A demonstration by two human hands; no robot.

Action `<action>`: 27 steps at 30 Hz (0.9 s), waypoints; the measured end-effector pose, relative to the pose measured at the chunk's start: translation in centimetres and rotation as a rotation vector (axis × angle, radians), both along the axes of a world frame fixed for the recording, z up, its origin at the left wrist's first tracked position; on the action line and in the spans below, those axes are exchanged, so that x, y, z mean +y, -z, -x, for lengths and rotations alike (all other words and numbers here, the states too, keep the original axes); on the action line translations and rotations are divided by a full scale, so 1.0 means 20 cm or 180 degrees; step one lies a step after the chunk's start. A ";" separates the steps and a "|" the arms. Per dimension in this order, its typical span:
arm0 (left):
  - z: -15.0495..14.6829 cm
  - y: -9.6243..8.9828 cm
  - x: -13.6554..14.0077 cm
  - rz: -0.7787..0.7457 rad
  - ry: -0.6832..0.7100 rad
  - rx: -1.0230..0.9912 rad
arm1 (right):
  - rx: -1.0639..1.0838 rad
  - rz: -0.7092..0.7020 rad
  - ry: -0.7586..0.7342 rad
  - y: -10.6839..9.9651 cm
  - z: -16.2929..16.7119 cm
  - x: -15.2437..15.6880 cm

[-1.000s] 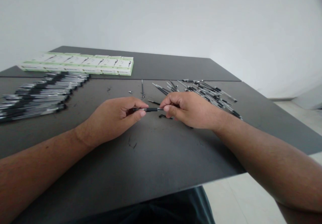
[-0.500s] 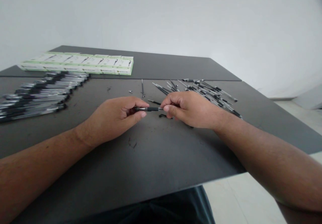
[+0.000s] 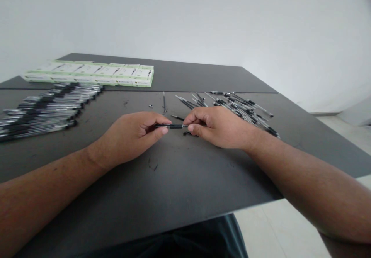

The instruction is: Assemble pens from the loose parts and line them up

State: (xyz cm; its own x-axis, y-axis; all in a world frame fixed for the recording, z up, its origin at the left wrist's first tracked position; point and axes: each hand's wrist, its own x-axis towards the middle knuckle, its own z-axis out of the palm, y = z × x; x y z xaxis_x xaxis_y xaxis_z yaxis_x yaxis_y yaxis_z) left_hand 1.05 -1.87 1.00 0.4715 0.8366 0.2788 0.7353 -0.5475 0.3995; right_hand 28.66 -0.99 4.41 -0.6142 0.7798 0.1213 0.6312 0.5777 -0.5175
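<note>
A pen [image 3: 175, 126] with a black grip lies level between my two hands, just above the table. My left hand [image 3: 142, 132] is closed on its left part, thumb and fingers pinching it. At the other end, the thumb and forefinger of my right hand [image 3: 213, 126] pinch the tip; those fingers hide the very end. Beneath the right fingers a black pen cap [image 3: 189, 133] rests on the table. Just behind the pen lies a thin dark refill [image 3: 177, 117], partly covered by the right hand.
Finished-looking pens [image 3: 46, 111] lie in a slanted row at the left. Behind them stands a row of green-and-white boxes [image 3: 116, 82]. Loose pen barrels [image 3: 246, 109] and refills [image 3: 187, 101] are spread at the right. A single refill [image 3: 164, 101] and a small tip [image 3: 150, 105] lie mid-table.
The right fingers have shifted slightly left along the pen, and its grip looks a little turned. Both hands otherwise stay in place.
</note>
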 end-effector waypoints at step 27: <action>0.01 0.00 0.00 -0.0042 0.0016 0.0108 | 0.0072 -0.0019 0.0036 0.00 0.00 0.00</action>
